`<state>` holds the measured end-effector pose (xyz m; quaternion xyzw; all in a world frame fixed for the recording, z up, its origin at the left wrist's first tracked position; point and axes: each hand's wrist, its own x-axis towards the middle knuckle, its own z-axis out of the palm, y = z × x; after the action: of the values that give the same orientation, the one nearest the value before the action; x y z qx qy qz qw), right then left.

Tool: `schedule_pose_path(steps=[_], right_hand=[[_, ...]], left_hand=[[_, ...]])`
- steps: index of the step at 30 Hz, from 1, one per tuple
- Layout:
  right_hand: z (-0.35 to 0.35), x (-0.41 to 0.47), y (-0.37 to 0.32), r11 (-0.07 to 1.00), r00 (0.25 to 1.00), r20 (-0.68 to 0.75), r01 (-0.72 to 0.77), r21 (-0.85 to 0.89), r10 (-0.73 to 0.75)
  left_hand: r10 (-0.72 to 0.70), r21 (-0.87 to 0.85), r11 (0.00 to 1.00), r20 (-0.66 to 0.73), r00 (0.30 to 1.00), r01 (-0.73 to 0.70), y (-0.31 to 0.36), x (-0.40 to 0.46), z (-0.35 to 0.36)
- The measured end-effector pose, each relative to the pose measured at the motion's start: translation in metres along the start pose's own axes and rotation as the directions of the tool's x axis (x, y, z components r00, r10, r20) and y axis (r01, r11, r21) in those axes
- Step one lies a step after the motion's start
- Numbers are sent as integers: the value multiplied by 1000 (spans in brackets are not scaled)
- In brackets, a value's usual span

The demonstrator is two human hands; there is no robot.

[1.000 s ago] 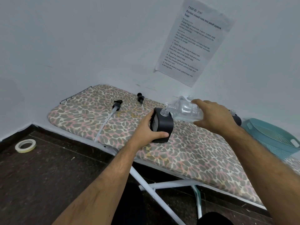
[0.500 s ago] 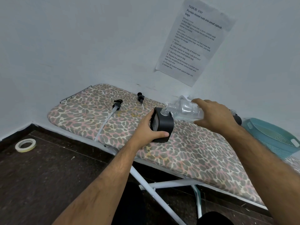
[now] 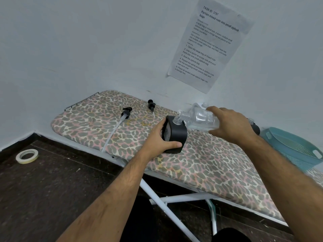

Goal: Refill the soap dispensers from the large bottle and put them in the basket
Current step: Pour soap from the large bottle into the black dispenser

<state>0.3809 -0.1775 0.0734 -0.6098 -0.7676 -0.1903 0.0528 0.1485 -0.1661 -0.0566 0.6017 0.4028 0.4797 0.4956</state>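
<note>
Both hands are busy: the left hand (image 3: 160,138) wraps the squat black soap dispenser (image 3: 176,135) standing on the leopard-print ironing board (image 3: 201,165), while the right hand (image 3: 232,125) grips the clear large bottle (image 3: 199,117), tipped with its mouth at the dispenser's opening. Filling looks underway; two black pump heads (image 3: 127,112) lie loose, another dark dispenser (image 3: 255,128) waits, and the teal basket (image 3: 295,151) looks empty.

Looks like a bare room set up for staged recordings, not a real bathroom or kitchen. Work surface is an ironing board (image 3: 201,165) with leopard-print cover on white metal legs, pushed into a corner of plain pale walls (image 3: 87,49). Printed task sheet (image 3: 208,44) taped to the wall, headed "TASK ID 3797", with numbered steps. Dark speckled floor (image 3: 52,180), scuffed, with a roll of masking tape (image 3: 27,155) lying on it. No furniture or fixtures in view.
</note>
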Motion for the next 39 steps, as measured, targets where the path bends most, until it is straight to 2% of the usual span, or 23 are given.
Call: schedule_pose_path(steps=[12,21,32,39], right_hand=[[5,-2,0,1000,1000,-1,-9,23,9],[15,-7,-1,991,999,13,-47,129,45],[40,-19,-6,938,992,41,-129,323,122],[53,-27,-10,846,981,40,-183,501,188]], left_hand=[[10,18,1000,-6,1000,-9,1,-1,0],[9,21,1000,7,1000,-9,0,0,0],[7,16,1000,-4,1000,-7,-4,2,0],[5,14,1000,-9,1000,-4,-5,3,1]])
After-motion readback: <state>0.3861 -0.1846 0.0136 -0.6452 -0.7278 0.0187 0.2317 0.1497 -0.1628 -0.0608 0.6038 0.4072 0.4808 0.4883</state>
